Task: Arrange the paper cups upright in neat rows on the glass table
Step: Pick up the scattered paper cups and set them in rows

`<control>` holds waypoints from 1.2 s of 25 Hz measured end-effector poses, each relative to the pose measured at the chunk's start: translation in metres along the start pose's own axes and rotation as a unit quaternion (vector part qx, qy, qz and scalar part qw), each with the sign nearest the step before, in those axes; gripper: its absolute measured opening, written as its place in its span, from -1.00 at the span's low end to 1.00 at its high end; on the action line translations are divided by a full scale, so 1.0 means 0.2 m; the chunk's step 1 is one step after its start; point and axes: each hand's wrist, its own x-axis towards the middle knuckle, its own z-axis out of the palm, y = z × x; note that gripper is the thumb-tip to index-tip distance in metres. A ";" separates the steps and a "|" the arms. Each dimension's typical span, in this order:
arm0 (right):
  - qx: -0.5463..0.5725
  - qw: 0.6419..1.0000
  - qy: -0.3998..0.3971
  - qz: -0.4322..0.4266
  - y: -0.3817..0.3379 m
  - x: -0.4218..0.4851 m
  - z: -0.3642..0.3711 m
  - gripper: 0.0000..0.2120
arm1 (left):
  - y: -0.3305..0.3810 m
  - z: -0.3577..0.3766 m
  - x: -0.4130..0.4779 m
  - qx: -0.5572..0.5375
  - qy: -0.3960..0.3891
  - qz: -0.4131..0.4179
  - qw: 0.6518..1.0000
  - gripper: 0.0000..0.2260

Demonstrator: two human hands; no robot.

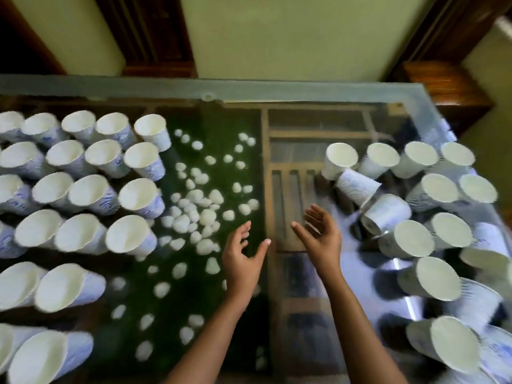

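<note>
Several white paper cups with blue patterns stand upright in rows on the left of the glass table [249, 91], the nearest one [130, 236] just left of my hands. On the right, several cups stand upside down, bottoms up, such as one [414, 238]. Two cups [357, 187] [386, 213] lie on their sides among them. My left hand [242, 259] and my right hand [318, 235] hover over the table's middle, both empty with fingers spread, palms turned toward each other. The frame is motion-blurred.
Under the glass lie a green mat with several white pebbles [205, 206] and a wooden frame [291, 176]. A pale wall and dark wooden trim [155, 37] run behind the table's far edge. The table's right corner [426, 106] is close to the upside-down cups.
</note>
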 end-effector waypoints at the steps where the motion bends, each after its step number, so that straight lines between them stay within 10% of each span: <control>1: 0.000 0.999 0.032 -0.002 0.00 0.03 -0.08 -0.50 | 0.04 0.09 0.02 0.005 -0.030 0.016 0.999 -0.54; 17: -0.204 0.933 0.278 -0.099 0.06 0.11 -0.49 -0.69 | 0.41 1.03 0.31 0.282 -0.305 0.381 0.826 -0.39; 24: -0.264 0.920 0.280 -0.069 0.09 0.21 -0.53 -0.61 | 0.41 1.03 0.28 0.298 -0.278 0.361 0.838 -0.42; 30: -0.221 0.926 0.288 -0.104 0.11 0.24 -0.49 -0.70 | 0.41 0.95 0.26 0.198 -0.201 0.241 0.929 -0.40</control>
